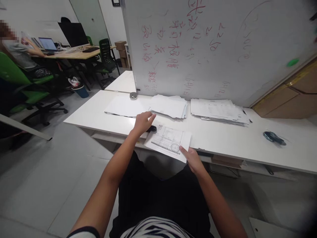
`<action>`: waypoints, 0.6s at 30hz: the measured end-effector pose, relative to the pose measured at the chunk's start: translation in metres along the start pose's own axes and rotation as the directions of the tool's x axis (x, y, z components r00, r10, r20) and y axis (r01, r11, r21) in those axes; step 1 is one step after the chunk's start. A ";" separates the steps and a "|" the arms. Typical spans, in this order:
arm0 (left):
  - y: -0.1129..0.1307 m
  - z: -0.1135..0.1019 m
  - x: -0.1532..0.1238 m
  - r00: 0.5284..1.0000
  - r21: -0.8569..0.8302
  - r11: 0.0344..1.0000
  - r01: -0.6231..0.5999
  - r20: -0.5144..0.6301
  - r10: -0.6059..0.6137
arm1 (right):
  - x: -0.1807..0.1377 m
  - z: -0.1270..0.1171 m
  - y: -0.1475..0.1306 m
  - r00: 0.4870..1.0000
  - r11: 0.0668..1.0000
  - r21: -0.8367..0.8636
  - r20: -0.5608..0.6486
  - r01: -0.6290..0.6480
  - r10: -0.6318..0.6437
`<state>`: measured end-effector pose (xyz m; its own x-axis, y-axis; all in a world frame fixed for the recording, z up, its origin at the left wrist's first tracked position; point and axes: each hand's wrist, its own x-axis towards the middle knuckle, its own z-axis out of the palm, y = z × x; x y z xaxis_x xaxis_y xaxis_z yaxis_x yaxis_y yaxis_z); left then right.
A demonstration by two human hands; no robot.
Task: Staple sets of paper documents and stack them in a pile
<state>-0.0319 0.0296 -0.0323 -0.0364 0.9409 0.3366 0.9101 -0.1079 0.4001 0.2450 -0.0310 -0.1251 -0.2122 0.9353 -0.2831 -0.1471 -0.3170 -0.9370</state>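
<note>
A printed sheet (pixel 168 140) with a round stamp is tilted over the front edge of the white desk. My right hand (pixel 192 157) grips its lower right corner, thumb on top. At the sheet's upper left corner, a black object like a stapler (pixel 152 128) sticks out from under the heel of my left hand (pixel 143 121). The thumb and fingers of that hand are loosely bent and a little apart, pointing right, above the desk. Part of the black object is hidden by the hand and wrist.
Behind are a middle paper stack (pixel 169 105), a right paper stack (pixel 218 110), flat white sheets (pixel 121 105) and a small grey-white device (pixel 133 95). A dark blue-green object (pixel 273 137) lies right. A whiteboard (pixel 178 49) and cardboard box (pixel 284 99) bound the desk; a person (pixel 19 49) sits far left.
</note>
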 end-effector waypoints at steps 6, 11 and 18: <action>0.012 0.034 0.027 0.957 0.252 0.964 0.088 0.248 -0.152 | 0.010 -0.009 0.007 0.993 0.978 -0.205 -0.102 0.038 -0.060; 0.012 0.047 0.034 0.953 0.285 0.952 0.113 0.241 -0.185 | 0.017 -0.007 0.004 0.976 0.960 -0.257 -0.155 0.109 -0.152; 0.011 0.050 0.027 0.955 0.292 0.952 0.091 0.245 -0.167 | 0.018 -0.003 0.015 0.978 0.979 -0.178 -0.165 0.100 -0.130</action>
<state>-0.0022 0.0695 -0.0615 -0.0851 0.9953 0.0457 0.9838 0.0766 0.1622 0.2418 -0.0183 -0.1445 -0.0295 0.9815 -0.1890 0.0064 -0.1889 -0.9820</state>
